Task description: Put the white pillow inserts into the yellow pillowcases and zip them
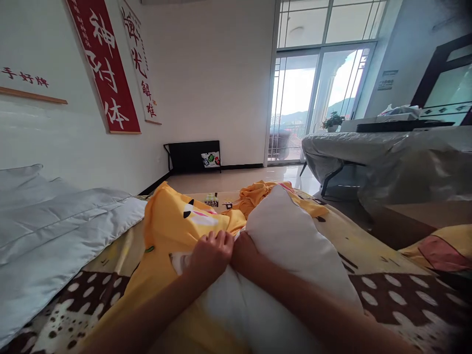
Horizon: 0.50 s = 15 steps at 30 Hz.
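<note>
A plump white pillow (295, 236) lies in front of me, one corner pointing away, its near part between my forearms. On its left spreads a yellow pillowcase (165, 221) printed with a cartoon face. My left hand (212, 253) is closed, fingers curled over the pillowcase where it meets the white pillow. Right beside it, my right hand (245, 253) makes a fist on the pillow's left edge. The two hands touch or nearly touch. What lies under the fingers is mostly hidden. Crumpled yellow cloth (254, 194) sits beyond the hands.
A patterned blanket (372, 246) covers the bed under everything. Grey-white bedding (73, 221) is heaped at the left. A plastic-covered table (339, 142) stands at the right, near glass doors (295, 108). A black folded panel (188, 157) leans against the far wall.
</note>
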### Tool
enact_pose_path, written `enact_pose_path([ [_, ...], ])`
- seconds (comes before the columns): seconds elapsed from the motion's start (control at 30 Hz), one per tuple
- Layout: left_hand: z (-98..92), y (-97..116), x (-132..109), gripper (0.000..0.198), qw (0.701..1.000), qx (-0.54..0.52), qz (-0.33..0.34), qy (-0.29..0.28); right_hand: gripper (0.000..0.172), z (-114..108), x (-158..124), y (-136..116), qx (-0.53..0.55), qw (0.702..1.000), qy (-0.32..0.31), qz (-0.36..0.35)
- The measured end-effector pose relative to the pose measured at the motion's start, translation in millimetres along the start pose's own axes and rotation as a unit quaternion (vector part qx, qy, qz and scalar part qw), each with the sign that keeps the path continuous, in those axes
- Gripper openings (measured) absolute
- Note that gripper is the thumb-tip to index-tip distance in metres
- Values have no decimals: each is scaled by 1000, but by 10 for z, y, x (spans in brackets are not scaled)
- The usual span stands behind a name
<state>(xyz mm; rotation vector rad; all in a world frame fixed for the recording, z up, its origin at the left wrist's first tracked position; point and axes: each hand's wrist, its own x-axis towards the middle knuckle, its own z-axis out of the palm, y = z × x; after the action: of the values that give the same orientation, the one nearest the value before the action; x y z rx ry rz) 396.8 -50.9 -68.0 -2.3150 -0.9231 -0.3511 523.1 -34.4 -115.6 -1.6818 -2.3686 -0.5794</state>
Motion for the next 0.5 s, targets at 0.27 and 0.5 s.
enact_pose_path([
  [0.27,-138,-63,-368,23,981,75,66,166,36,-1319,-14,519,134,973,-170,-75],
  [0.5,-399,426,-494,30,962,-5,123,244,55,-1155,650,456,193,971,-141,-26],
])
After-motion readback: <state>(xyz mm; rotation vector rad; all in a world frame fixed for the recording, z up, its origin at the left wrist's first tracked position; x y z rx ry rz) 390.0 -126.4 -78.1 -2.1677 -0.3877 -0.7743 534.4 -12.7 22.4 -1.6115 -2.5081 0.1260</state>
